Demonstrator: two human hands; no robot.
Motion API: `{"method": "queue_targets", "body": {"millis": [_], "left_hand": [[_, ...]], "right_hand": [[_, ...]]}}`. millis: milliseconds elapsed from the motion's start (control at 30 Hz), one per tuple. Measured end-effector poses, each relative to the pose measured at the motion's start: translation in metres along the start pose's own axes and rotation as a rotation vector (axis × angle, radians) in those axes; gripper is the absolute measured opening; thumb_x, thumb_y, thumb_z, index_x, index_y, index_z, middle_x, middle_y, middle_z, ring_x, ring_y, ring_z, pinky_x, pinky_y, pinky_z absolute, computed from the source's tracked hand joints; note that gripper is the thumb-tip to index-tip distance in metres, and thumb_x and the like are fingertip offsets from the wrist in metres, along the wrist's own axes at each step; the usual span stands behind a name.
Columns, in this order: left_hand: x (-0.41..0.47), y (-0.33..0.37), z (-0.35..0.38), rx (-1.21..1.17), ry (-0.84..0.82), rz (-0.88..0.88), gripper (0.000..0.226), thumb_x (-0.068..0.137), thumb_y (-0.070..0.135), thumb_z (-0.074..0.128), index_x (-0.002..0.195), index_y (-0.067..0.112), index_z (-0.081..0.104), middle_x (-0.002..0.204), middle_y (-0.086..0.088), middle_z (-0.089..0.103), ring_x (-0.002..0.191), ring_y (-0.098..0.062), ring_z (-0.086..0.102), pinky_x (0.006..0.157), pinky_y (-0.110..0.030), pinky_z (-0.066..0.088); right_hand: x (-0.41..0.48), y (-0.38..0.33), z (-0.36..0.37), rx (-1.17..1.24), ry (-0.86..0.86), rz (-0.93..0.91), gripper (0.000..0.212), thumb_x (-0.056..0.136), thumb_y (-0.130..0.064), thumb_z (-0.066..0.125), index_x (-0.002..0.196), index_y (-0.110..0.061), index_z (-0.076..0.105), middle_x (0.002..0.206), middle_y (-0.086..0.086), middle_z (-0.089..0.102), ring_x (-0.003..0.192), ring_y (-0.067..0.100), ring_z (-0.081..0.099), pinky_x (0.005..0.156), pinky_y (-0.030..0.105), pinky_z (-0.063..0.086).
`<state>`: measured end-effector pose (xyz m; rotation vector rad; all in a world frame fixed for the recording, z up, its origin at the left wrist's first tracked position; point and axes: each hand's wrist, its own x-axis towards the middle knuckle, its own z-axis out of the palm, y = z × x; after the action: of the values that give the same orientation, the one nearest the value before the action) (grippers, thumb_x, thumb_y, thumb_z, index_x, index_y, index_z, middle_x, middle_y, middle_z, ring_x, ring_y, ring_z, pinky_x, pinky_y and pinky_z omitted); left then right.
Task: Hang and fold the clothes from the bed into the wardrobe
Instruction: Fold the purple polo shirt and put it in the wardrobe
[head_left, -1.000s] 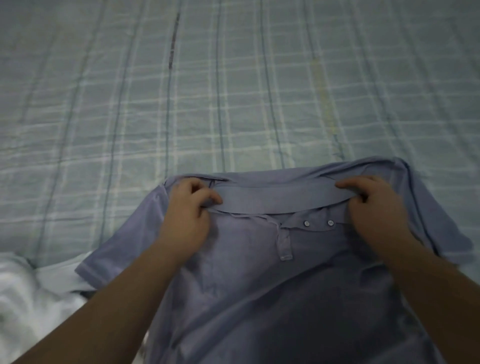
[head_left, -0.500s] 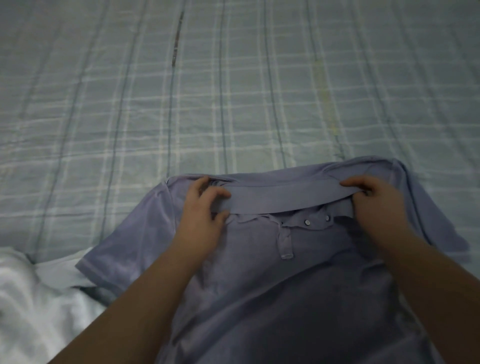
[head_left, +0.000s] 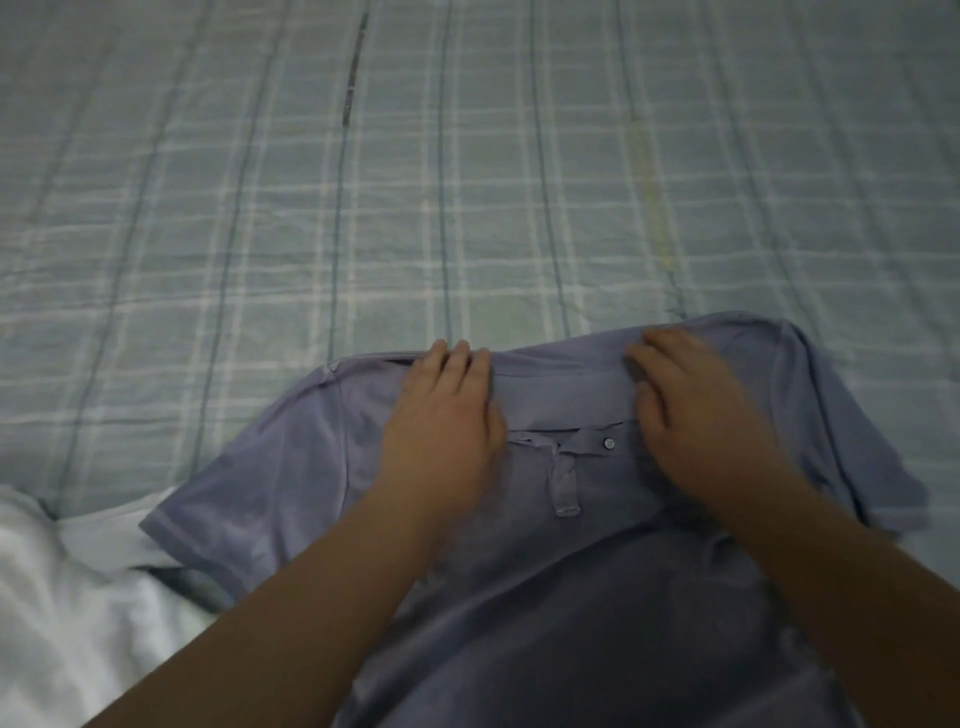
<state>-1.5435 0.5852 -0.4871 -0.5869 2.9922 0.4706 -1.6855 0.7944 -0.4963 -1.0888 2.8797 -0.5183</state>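
Observation:
A lavender-blue polo shirt (head_left: 571, 571) lies front up on the bed, collar away from me, its button placket in the middle. My left hand (head_left: 441, 421) lies flat on the left end of the collar, fingers straight. My right hand (head_left: 696, 415) presses flat on the right end of the collar, fingers stretched along the fabric. Both hands are slightly blurred. The shirt's left sleeve (head_left: 249, 493) spreads out flat; the right sleeve (head_left: 857, 431) is rumpled.
The bed is covered by a pale green-blue checked sheet (head_left: 415, 182) that stretches far beyond the shirt. A white garment (head_left: 67, 597) lies bunched at the near left, partly under the shirt's left sleeve.
Both hands have let go of the collar they were pinching and now lie flat on it, fingers straightened. The collar lies flatter against the shirt.

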Motion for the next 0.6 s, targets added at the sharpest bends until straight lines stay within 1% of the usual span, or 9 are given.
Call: {"method": "queue_targets", "body": {"millis": [33, 100, 200, 267, 367, 467, 600], "left_hand": [[0.005, 0.002, 0.007, 0.042, -0.087, -0.052, 0.067, 0.099, 0.046, 0.016, 0.155, 0.010, 0.027, 0.161, -0.012, 0.027, 0.150, -0.030, 0.018, 0.124, -0.043, 0.013], [0.013, -0.001, 0.020, 0.080, -0.173, -0.135, 0.073, 0.101, 0.056, 0.014, 0.159, 0.012, 0.010, 0.166, -0.010, 0.009, 0.153, -0.027, 0.004, 0.124, -0.044, 0.006], [0.028, -0.016, 0.031, 0.053, -0.157, -0.133, 0.071, 0.101, 0.055, 0.015, 0.159, 0.016, 0.002, 0.167, -0.010, -0.001, 0.153, -0.026, -0.003, 0.124, -0.043, 0.003], [0.034, -0.030, 0.037, 0.066, -0.105, -0.070, 0.068, 0.102, 0.053, 0.013, 0.159, 0.018, 0.002, 0.167, -0.009, -0.001, 0.153, -0.026, -0.001, 0.124, -0.043, 0.005], [0.036, -0.042, 0.044, 0.110, -0.040, 0.000, 0.069, 0.100, 0.054, 0.013, 0.159, 0.018, 0.008, 0.166, -0.010, 0.007, 0.153, -0.028, 0.005, 0.124, -0.045, 0.010], [0.035, -0.041, 0.048, 0.115, -0.040, -0.013, 0.068, 0.100, 0.053, 0.015, 0.159, 0.018, 0.009, 0.166, -0.010, 0.010, 0.153, -0.028, 0.007, 0.124, -0.045, 0.010], [0.028, -0.039, 0.040, 0.086, -0.036, -0.029, 0.068, 0.099, 0.053, 0.017, 0.159, 0.021, 0.010, 0.166, -0.008, 0.009, 0.153, -0.028, 0.007, 0.124, -0.046, 0.008]], "right_hand": [[0.001, 0.001, 0.009, -0.074, -0.067, -0.011, 0.050, 0.096, -0.030, 0.037, 0.132, -0.002, 0.058, 0.140, 0.019, 0.054, 0.132, 0.035, 0.046, 0.115, 0.042, 0.031], [0.004, 0.002, 0.023, -0.181, -0.171, 0.012, 0.062, 0.098, -0.042, 0.028, 0.143, -0.004, 0.047, 0.149, 0.018, 0.046, 0.139, 0.035, 0.040, 0.116, 0.048, 0.030], [0.008, -0.004, 0.035, -0.234, -0.196, 0.049, 0.068, 0.098, -0.048, 0.022, 0.151, -0.007, 0.036, 0.157, 0.017, 0.035, 0.144, 0.035, 0.033, 0.117, 0.051, 0.027], [0.009, -0.011, 0.044, -0.254, -0.173, 0.078, 0.070, 0.098, -0.049, 0.021, 0.154, -0.008, 0.030, 0.160, 0.016, 0.029, 0.146, 0.035, 0.028, 0.119, 0.050, 0.022], [0.005, -0.015, 0.058, -0.289, -0.120, 0.098, 0.070, 0.099, -0.049, 0.024, 0.155, -0.008, 0.026, 0.161, 0.016, 0.025, 0.148, 0.034, 0.024, 0.121, 0.050, 0.016], [0.003, -0.015, 0.062, -0.281, -0.106, 0.106, 0.069, 0.099, -0.049, 0.026, 0.155, -0.008, 0.025, 0.161, 0.015, 0.025, 0.148, 0.034, 0.024, 0.121, 0.050, 0.015], [0.005, -0.018, 0.055, -0.290, -0.136, 0.119, 0.070, 0.098, -0.047, 0.024, 0.155, -0.007, 0.026, 0.161, 0.017, 0.025, 0.147, 0.036, 0.025, 0.120, 0.053, 0.018]]}}
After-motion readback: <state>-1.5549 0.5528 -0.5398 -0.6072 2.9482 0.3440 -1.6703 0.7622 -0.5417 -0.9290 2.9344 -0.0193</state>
